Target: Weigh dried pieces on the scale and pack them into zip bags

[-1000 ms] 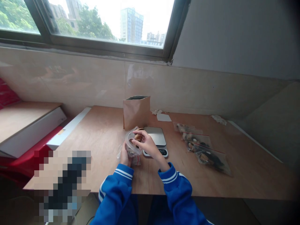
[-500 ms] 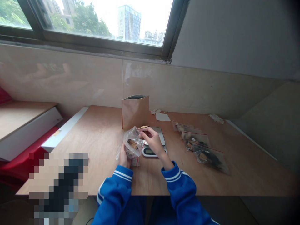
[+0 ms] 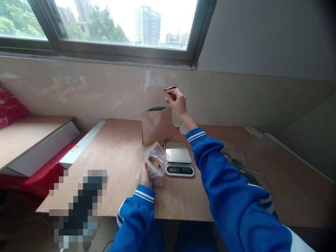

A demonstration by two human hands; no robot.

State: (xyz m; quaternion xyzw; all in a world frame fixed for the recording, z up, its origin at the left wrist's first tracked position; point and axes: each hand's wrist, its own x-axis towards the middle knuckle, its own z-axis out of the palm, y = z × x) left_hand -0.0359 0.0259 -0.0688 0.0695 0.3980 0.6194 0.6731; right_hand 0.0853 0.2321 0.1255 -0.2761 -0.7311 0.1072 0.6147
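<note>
My left hand (image 3: 145,176) grips a clear zip bag (image 3: 164,157) by its side, with the bag's mouth open. Inside the bag lies a brown dried slice (image 3: 154,161). Raised above the upright kraft paper bag (image 3: 156,126), my right hand (image 3: 179,102) pinches a thin dark-edged dried slice (image 3: 170,89); its exact kind I cannot make out. That paper bag stands with its top open, and its inside is mostly hidden. Close to the right of the zip bag sits a digital kitchen scale (image 3: 179,153) with a bare metal plate.
Several filled zip bags (image 3: 253,175) lie on the right of the wooden table (image 3: 118,150), partly behind my right sleeve. Crumpled pale scraps (image 3: 253,132) are near the wall. A pixelated patch (image 3: 81,203) covers the table's left front corner.
My right hand has moved up and away from the zip bag to above the paper bag, carrying the dried slice. My left hand still holds the zip bag. The scale is now uncovered.
</note>
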